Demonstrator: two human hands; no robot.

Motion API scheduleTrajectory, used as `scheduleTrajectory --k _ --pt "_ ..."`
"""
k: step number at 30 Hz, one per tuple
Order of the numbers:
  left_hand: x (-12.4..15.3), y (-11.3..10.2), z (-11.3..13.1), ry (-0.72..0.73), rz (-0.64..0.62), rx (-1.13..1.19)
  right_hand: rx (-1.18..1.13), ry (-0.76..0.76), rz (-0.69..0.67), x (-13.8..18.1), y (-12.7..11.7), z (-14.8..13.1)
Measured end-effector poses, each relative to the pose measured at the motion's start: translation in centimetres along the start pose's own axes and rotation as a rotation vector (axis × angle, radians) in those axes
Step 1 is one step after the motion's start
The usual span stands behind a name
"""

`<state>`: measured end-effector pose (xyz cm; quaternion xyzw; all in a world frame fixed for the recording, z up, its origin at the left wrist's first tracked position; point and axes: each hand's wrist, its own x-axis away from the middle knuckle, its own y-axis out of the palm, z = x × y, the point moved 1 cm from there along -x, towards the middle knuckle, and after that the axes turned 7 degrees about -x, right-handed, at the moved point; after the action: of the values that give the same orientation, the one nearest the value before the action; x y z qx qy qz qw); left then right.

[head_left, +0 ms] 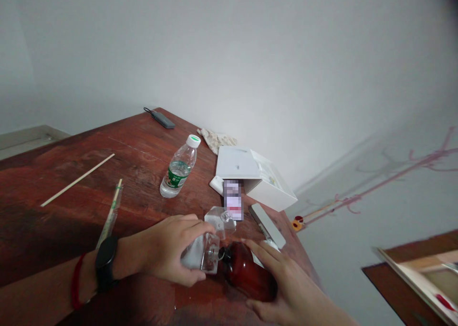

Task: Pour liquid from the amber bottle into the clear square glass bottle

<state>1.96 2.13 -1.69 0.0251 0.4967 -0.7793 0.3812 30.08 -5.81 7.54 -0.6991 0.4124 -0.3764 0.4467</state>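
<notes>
My left hand [179, 249] is closed around a clear, square-sided bottle [211, 254] that lies tilted with its neck to the right. In my right hand [282, 278] is a glossy brown bottle [250, 271], tipped so that its dark neck points left. The two bottle mouths meet or nearly touch; I cannot tell which. Just behind them is a clear, angular piece with a round knob [220, 221], partly hidden by my left fingers. Small wet-looking spots show on the wooden table [143, 211] below the bottles.
A water bottle [178, 168] with a green label stands behind my left hand. A white box [238, 161], a phone [233, 202] and a grey-white bar [268, 226] lie toward the wall. To the left are a thin stick [78, 179] and wrapped chopsticks [110, 211].
</notes>
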Motion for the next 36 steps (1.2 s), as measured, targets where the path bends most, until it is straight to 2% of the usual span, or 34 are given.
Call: scheduleTrajectory --k 9,25,36 --pt "0.1 0.1 -0.1 0.017 0.03 -0.008 0.004 -0.016 0.0 0.0 0.2 0.4" --pt "-0.1 -0.5 0.2 0.004 -0.01 -0.015 0.017 -0.041 0.023 0.3 0.5 1.1" --pt "-0.3 -0.4 -0.1 -0.015 -0.04 -0.035 0.001 -0.025 -0.031 0.0 0.4 1.3"
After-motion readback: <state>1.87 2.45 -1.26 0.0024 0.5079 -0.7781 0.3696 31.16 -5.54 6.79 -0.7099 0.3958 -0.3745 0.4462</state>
